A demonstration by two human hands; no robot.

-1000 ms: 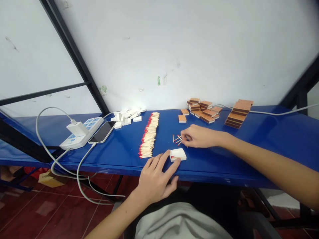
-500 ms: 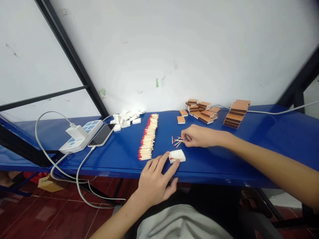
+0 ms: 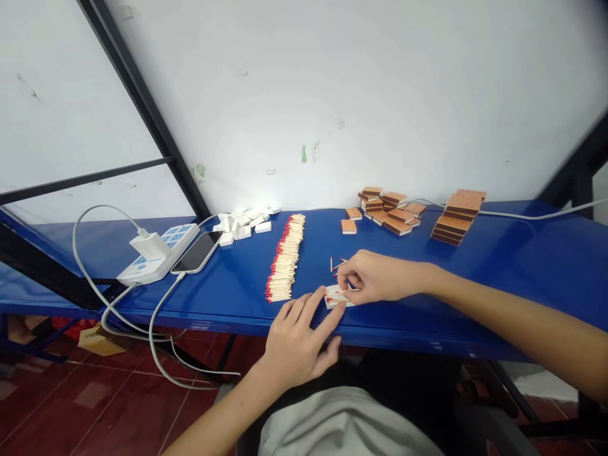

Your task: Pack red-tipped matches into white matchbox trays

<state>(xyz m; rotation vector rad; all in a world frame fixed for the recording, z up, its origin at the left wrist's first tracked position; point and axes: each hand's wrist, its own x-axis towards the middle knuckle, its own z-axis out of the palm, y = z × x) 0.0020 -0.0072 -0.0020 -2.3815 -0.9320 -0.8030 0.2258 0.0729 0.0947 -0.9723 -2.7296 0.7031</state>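
Note:
My left hand (image 3: 300, 339) lies at the front of the blue table with fingers spread. Two of its fingertips touch the left and near edges of a small white matchbox tray (image 3: 331, 304). Over that tray, my right hand (image 3: 363, 278) is closed in a pinch on a match (image 3: 350, 291). Red match heads show inside the tray, whose right part is hidden by my fingers. Just behind, a few loose matches (image 3: 331, 263) lie on the table, partly covered by my right hand. A long row of red-headed matches (image 3: 287, 259) stretches back, left of the tray.
White trays (image 3: 244, 223) are heaped at the back left. Brown matchboxes (image 3: 399, 216) form a pile at the back, with brown sleeves (image 3: 456, 216) stacked farther right. A phone (image 3: 197, 252) and a power strip (image 3: 177, 240) with cables occupy the left side.
My right hand has moved from the loose matches toward me, bringing a match over the tray. My left hand stays at the tray. The view has shifted slightly.

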